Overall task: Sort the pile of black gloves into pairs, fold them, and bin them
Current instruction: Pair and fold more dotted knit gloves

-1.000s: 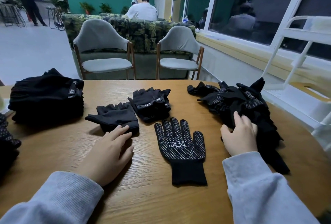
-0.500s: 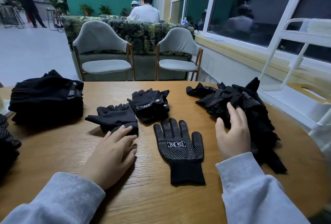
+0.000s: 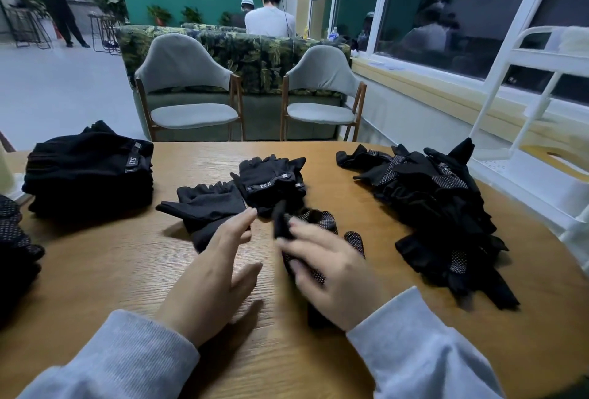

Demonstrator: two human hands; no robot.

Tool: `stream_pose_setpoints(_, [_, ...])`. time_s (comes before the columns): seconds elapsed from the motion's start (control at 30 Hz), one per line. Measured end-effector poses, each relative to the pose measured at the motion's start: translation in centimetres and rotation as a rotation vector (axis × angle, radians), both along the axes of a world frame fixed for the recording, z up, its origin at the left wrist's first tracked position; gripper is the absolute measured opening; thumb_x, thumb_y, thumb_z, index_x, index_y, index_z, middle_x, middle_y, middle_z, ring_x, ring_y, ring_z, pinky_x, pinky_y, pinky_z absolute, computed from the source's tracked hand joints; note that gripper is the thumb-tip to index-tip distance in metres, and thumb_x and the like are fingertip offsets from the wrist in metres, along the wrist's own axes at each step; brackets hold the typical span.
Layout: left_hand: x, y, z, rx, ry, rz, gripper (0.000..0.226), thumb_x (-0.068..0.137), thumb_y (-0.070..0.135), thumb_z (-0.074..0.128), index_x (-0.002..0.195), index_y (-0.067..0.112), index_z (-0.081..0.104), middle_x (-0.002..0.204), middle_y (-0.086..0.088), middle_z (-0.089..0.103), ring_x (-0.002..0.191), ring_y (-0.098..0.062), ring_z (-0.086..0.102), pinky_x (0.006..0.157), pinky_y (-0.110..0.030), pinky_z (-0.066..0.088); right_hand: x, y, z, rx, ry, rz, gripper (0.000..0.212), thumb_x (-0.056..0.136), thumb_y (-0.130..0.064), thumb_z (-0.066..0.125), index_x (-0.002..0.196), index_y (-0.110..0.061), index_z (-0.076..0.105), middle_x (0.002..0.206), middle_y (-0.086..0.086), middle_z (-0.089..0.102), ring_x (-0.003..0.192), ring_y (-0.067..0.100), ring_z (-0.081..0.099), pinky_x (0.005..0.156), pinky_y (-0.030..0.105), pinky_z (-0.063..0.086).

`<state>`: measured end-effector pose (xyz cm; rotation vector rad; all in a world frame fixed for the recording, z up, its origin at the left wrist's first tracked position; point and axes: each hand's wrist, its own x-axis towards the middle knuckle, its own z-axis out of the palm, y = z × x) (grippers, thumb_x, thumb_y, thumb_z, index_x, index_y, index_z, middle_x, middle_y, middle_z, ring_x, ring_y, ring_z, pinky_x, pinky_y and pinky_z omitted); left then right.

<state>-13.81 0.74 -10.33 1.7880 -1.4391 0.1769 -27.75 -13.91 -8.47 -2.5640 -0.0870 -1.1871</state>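
While partly covered by the blurred right hand (image 3: 334, 274), which grips it at the table's (image 3: 95, 277) centre, the dotted black glove (image 3: 322, 220) is seen crumpled; the left hand (image 3: 212, 274) is held flat, empty.

single head-worn wide-angle view, looking forward and down, close over the wooden table (image 3: 134, 271), chairs (image 3: 191, 92) and window (image 3: 446, 16) beyond

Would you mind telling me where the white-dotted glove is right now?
In the head view, the dotted glove lies centre table under the right hand, which grips it, just in front of the strapped gloves.
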Motion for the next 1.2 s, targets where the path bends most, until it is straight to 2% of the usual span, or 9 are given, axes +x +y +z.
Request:
stream_pose_setpoints(0.1, [-0.1, 0.0, -0.3, -0.013, -0.043, -0.059, 0.066, 0.082, 0.015, 0.06, 0.138, 0.035, 0.03, 0.143, 0.012, 0.034, 0.127, 0.005, 0.038, 0.098, -0.009, 0.034, 0.7, 1.0, -0.9, -0.05, 0.11, 0.133, 0.02, 0.084, -0.008, 0.053, 0.096, -0.009, 0.07, 0.109, 0.006, 0.067, 0.107, 0.017, 0.059, 0.095, 0.028, 0.045])
stream_pose_setpoints(0.17, [0.1, 0.1, -0.4, 0.04, -0.06, -0.051, 0.053, 0.078, 0.016, 0.061, 0.123, 0.039, 0.044, 0.139, 0.02, 0.034, 0.114, 0.003, 0.047, 0.087, -0.011, 0.041, 0.7, 1.1, -1.1, -0.01, 0.173, 0.159, 0.019, 0.081, -0.007, 0.053, 0.094, -0.014, 0.065, 0.103, 0.002, 0.067, 0.098, 0.015, 0.06, 0.086, 0.028, 0.047])
stream_pose_setpoints(0.3, [0.1, 0.3, -0.5, 0.078, -0.053, -0.025, 0.022, 0.075, 0.038, 0.048, 0.097, 0.04, 0.051, 0.125, 0.025, 0.042, 0.096, 0.006, 0.05, 0.076, -0.003, 0.038, 0.1, 0.9, -1.1, 0.158, 0.307, 0.059, 0.023, 0.08, -0.027, 0.046, 0.102, -0.032, 0.044, 0.101, -0.004, 0.063, 0.094, 0.013, 0.059, 0.083, 0.029, 0.045])
stream_pose_setpoints(0.5, [-0.2, 0.4, -0.4, 0.033, -0.005, -0.066, 0.016, 0.075, 0.042, 0.047, 0.09, 0.039, 0.048, 0.123, 0.033, 0.04, 0.102, 0.007, 0.05, 0.074, -0.015, 0.046, 0.3, 0.1, -1.6, 0.036, 0.228, -0.079, 0.027, 0.073, -0.028, 0.057, 0.1, -0.023, 0.056, 0.103, -0.007, 0.058, 0.092, 0.017, 0.054, 0.082, 0.028, 0.042])
stream_pose_setpoints(0.73, [-1.1, 1.1, 0.1, -0.003, 0.063, -0.102, 0.015, 0.076, 0.041, 0.054, 0.09, 0.04, 0.049, 0.13, 0.028, 0.042, 0.112, 0.005, 0.05, 0.087, -0.012, 0.041, 0.1, 0.0, -1.9, 0.205, 0.221, -0.192, 0.017, 0.073, -0.018, 0.059, 0.087, -0.026, 0.056, 0.103, -0.015, 0.053, 0.09, 0.01, 0.055, 0.074, 0.035, 0.049])
stream_pose_setpoints(0.9, [-1.2, 1.4, 0.0, 0.029, 0.065, -0.102, 0.013, 0.077, 0.044, 0.055, 0.087, 0.037, 0.05, 0.119, 0.025, 0.05, 0.107, 0.004, 0.051, 0.085, -0.012, 0.043, -0.1, 0.1, -1.8, 0.262, 0.17, -0.228, 0.01, 0.073, -0.017, 0.06, 0.082, -0.018, 0.056, 0.105, -0.006, 0.052, 0.091, 0.003, 0.048, 0.075, 0.02, 0.04])
stream_pose_setpoints(1.03, [-1.3, 1.7, -0.1, 0.028, -0.095, -0.075, 0.019, 0.085, 0.052, 0.052, 0.088, 0.035, 0.06, 0.097, 0.02, 0.058, 0.092, 0.004, 0.048, 0.083, -0.009, 0.036, -0.4, 0.1, -1.2, 0.289, 0.109, -0.318, 0.007, 0.078, -0.025, 0.057, 0.084, -0.022, 0.059, 0.082, -0.016, 0.04, 0.07, 0.007, 0.045, 0.064, 0.018, 0.039])
stream_pose_setpoints(1.13, [-1.7, 2.0, 0.1, 0.024, -0.1, -0.068, 0.027, 0.088, 0.057, 0.046, 0.09, 0.035, 0.062, 0.094, 0.024, 0.056, 0.091, 0.002, 0.047, 0.081, -0.012, 0.038, -0.7, 0.5, -0.9, 0.287, 0.136, -0.32, 0.011, 0.081, -0.032, 0.055, 0.088, -0.027, 0.062, 0.063, -0.023, 0.041, 0.071, 0.006, 0.047, 0.059, 0.017, 0.036])
stream_pose_setpoints(1.2, [-2.2, 2.2, 0.1, 0.039, -0.081, -0.065, 0.021, 0.086, 0.054, 0.048, 0.094, 0.037, 0.059, 0.092, 0.029, 0.055, 0.09, 0.001, 0.047, 0.077, -0.017, 0.042, -0.8, 1.0, -0.8, 0.295, 0.191, -0.296, 0.025, 0.083, -0.041, 0.049, 0.098, -0.028, 0.064, 0.065, -0.025, 0.047, 0.078, 0.006, 0.053, 0.06, 0.015, 0.039])
